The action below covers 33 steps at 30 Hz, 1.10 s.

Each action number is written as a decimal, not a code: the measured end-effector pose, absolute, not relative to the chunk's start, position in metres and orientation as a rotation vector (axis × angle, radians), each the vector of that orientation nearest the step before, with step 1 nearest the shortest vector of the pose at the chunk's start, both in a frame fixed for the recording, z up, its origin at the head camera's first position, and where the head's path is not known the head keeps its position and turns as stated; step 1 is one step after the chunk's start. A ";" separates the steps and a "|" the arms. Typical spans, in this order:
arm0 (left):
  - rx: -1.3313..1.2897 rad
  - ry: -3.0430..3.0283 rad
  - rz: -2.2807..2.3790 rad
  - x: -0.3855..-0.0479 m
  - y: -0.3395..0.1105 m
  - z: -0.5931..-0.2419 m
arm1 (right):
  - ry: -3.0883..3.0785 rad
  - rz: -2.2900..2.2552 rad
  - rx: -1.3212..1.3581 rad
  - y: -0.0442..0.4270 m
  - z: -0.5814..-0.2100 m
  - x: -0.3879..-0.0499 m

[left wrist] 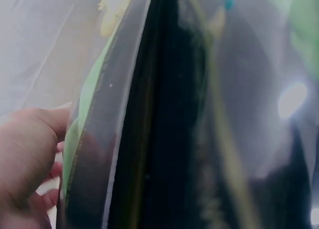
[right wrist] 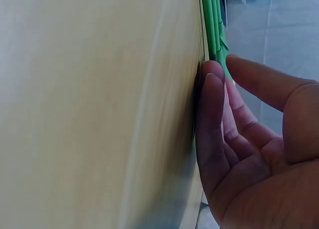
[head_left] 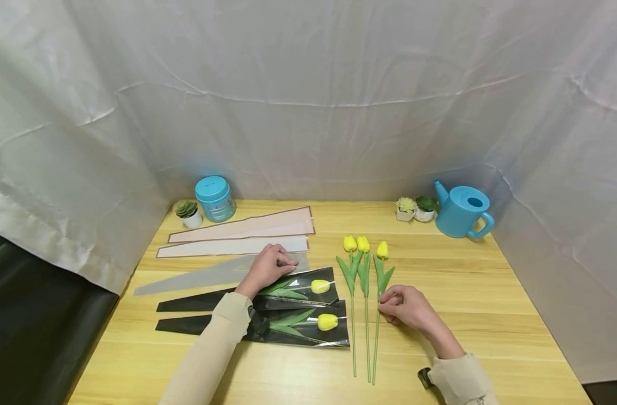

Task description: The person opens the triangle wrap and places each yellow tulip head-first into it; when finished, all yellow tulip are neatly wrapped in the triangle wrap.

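My left hand [head_left: 269, 269] reaches over a grey flower sleeve [head_left: 197, 277], fingertips near its wide right end. Whether they pinch the film cannot be made out. Just below that hand lies a black sleeve [head_left: 207, 299] with a yellow tulip [head_left: 320, 286] inside, and nearer me a second black sleeve [head_left: 181, 324] holds another yellow tulip [head_left: 327, 322]. At the right, my right hand [head_left: 409, 308] has thumb and fingers around the stem of the rightmost loose tulip [head_left: 382, 250]. Two more loose tulips [head_left: 350, 243] lie parallel to its left.
Two pale sleeves [head_left: 247, 223] lie behind the grey one. A blue jar [head_left: 215, 198] and a potted succulent [head_left: 189, 214] stand back left. Two small succulents [head_left: 415, 208] and a blue watering can [head_left: 462, 211] stand back right, before the grey curtain [head_left: 313, 140].
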<state>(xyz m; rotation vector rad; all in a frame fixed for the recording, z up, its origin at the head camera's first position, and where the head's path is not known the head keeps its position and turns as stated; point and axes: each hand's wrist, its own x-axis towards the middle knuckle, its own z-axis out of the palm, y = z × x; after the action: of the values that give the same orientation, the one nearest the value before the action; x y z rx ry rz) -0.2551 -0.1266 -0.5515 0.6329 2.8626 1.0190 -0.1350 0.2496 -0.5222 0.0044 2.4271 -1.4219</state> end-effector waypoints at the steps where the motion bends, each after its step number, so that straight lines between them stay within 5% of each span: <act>1: 0.649 2.868 1.028 -0.256 -0.127 -0.552 | 2.428 -1.425 0.013 0.249 -0.522 -0.135; 33: 0.469 2.663 1.473 -0.258 -0.128 -0.567 | 2.476 -1.305 0.196 0.242 -0.526 -0.146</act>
<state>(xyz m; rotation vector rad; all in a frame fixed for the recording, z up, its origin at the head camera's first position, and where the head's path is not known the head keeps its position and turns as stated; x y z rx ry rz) -0.2581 -0.1284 -0.5675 0.4686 2.6628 1.4734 -0.1461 0.2421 -0.5255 0.1961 2.4759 -1.3049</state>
